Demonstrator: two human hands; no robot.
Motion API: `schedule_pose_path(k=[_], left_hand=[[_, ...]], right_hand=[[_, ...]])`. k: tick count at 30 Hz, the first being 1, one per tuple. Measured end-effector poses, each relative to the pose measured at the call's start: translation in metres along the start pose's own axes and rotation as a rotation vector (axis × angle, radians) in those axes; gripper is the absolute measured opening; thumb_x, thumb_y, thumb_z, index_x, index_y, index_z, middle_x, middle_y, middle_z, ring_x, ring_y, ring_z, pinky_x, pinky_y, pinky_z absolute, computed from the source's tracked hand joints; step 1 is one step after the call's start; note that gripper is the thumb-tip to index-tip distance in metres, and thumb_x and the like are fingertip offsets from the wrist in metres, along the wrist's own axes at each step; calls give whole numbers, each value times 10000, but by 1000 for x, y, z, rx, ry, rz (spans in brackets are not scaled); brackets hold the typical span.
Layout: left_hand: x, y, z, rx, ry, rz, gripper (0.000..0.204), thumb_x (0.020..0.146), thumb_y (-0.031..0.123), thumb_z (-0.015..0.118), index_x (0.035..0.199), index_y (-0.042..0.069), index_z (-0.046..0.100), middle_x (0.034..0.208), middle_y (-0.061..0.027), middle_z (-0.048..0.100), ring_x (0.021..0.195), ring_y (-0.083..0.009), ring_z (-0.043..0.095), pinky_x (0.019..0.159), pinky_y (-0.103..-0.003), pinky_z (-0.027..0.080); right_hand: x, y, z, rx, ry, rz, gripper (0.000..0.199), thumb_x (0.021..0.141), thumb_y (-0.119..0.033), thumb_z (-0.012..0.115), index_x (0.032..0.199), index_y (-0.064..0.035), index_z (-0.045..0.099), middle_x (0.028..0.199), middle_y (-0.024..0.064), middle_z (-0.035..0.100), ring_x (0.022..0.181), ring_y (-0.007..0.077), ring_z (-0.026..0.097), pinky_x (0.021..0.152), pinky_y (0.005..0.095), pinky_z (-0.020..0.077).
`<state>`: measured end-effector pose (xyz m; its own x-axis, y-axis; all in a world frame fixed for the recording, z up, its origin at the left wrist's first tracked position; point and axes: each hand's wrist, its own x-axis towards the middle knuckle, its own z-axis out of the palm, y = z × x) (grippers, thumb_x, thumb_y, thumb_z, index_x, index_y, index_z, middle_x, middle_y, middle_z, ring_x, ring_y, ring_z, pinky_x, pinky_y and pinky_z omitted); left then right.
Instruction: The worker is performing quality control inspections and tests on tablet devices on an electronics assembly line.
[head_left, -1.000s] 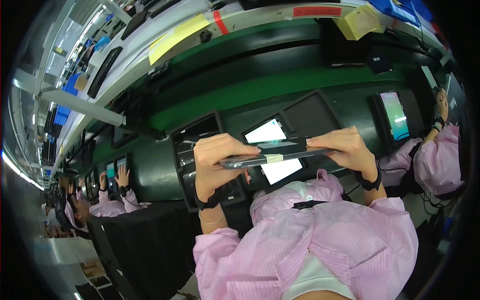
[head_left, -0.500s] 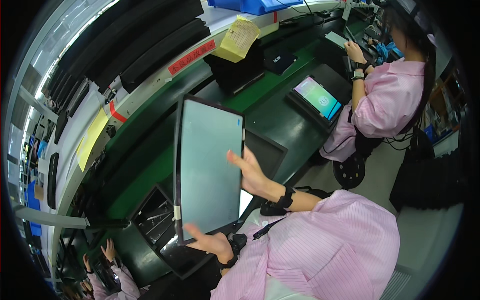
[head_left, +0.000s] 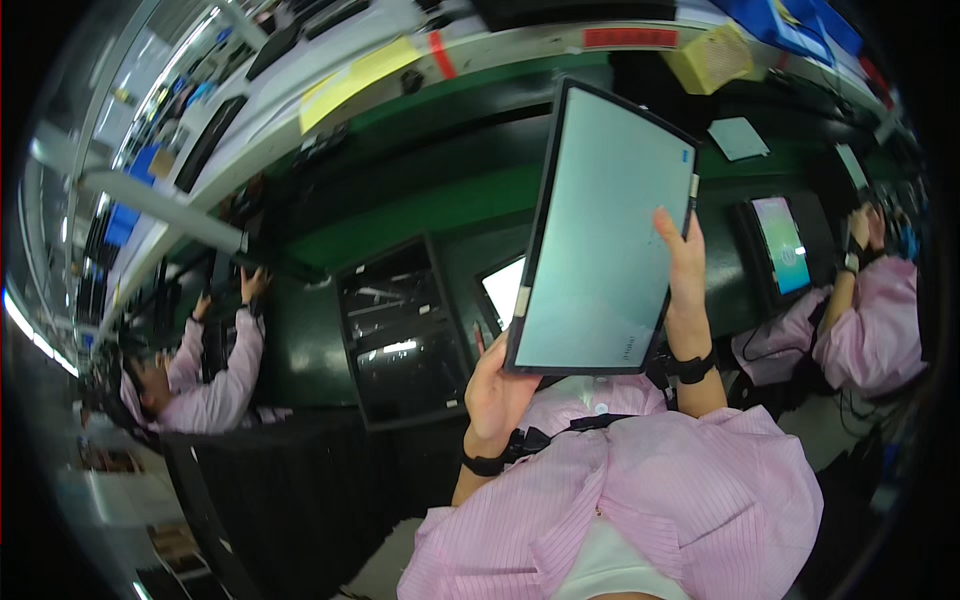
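A thin display panel (head_left: 610, 230), with a pale grey-green face and a black frame, is held up tilted in front of my chest. Its lower left corner is in my left hand (head_left: 497, 395), whose fingers are partly hidden behind the edge. My right hand (head_left: 685, 270) grips the right edge, thumb resting on the face and the other fingers behind. Partly covered by the panel, a small bright white screen (head_left: 503, 292) sits on the green bench beyond my left hand.
Left of the panel, a black tray (head_left: 432, 262) holds dark glossy panels. Co-workers sit at both sides, the right one beside a device with a colourful lit screen (head_left: 780, 245). A shelf (head_left: 520, 45) runs along the back, with a yellow box (head_left: 712, 60) near it. A grey post (head_left: 165, 210) crosses at left.
The view has swung left, so bench and co-workers appear shifted right. The display panel now leans more to the right, and my left hand grips its lower left corner. Both hands still hold it.
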<state>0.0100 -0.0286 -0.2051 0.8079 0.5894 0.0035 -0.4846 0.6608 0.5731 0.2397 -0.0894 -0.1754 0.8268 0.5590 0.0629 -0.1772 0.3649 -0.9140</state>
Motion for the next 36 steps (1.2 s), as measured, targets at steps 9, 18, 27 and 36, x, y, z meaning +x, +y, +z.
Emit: schedule_pose_path(k=[9,18,27,36], left_hand=[[-8,1,22,471,63,480,605,937,203,383,1456,-32,180,1458,-192,319,1303,-245,388,1071,-380,308],[-21,-5,12,1072,43,688,507,963,122,417,1390,-114,277,1426,-209,371,1247,-225,449,1038,-320,333],[-25,-8,11,850,91,563,520,929,44,393,1410,-92,253,1346,-166,450,1141,-154,496,963,-268,386],[-20,-4,11,905,42,593,561,868,-35,514,1380,-113,301,1452,-247,324,1194,-199,494,909,-237,429]], right_hand=[[5,0,12,-15,-91,225,387,878,-248,654,1186,-34,559,1072,22,609,975,100,568,851,224,421],[8,20,7,116,-113,405,304,861,-176,682,1111,-33,585,1019,-2,610,966,74,569,879,203,413],[8,23,5,105,-113,308,276,865,-162,675,1097,-38,593,1016,0,613,966,76,569,887,211,418],[7,24,2,156,-100,352,406,845,-118,693,1197,7,533,1062,35,593,1012,101,570,929,225,418]])
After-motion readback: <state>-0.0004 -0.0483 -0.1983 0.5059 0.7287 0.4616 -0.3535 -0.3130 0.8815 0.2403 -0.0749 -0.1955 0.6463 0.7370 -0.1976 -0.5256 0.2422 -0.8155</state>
